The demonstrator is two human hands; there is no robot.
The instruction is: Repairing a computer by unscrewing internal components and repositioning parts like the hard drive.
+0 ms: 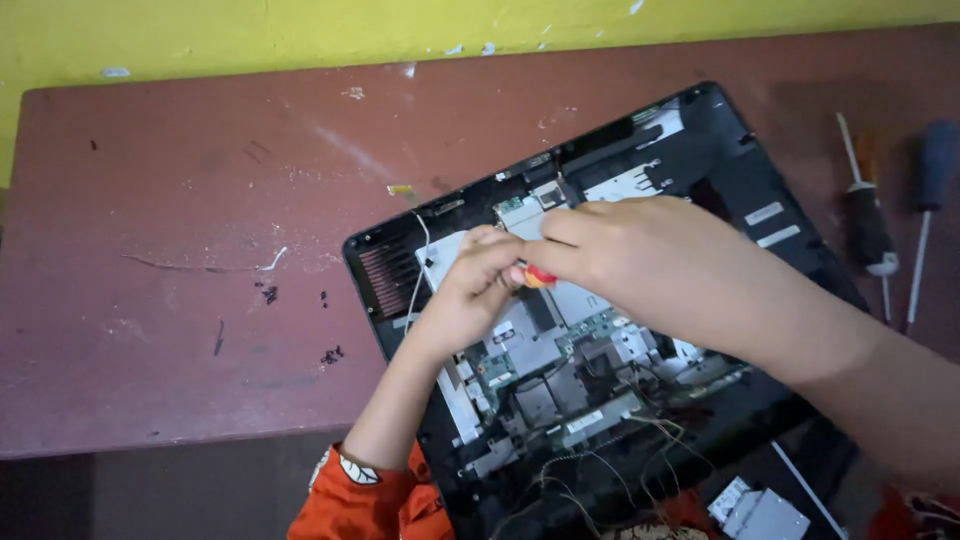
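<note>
Reddish-brown tabletop was scuffed and scratched, with small dark specks, maybe screws or debris, lying loose at left well apart from the work. Yellow wall ran along the far edge.

Opened laptop lay tilted on the tabletop near centre, its bottom cover already off, so circuit board and metal shielding were bare. Vent grille showed at its left corner. A thin white cable stood loose near that corner. Thin wires spilled out at the near edge, unplugged as far as could be told.

Left hand, orange sleeve behind it, was over the board, fingers curled together and pinching near a small red-and-yellow tool. Right hand came in from the right, touching the left, fingers closed around the same tool; only its tip end showed, so the tool's kind could not be told. Both hands met just above the board's upper middle.

Small grey metal part sat near the laptop's near right edge, looking already removed. Two screwdrivers lay side by side on the tabletop at far right, untouched.

Judgement: teardown looked partway through. Cover off, some parts out, board still seated, work in hand on something at the board's upper part.
</note>
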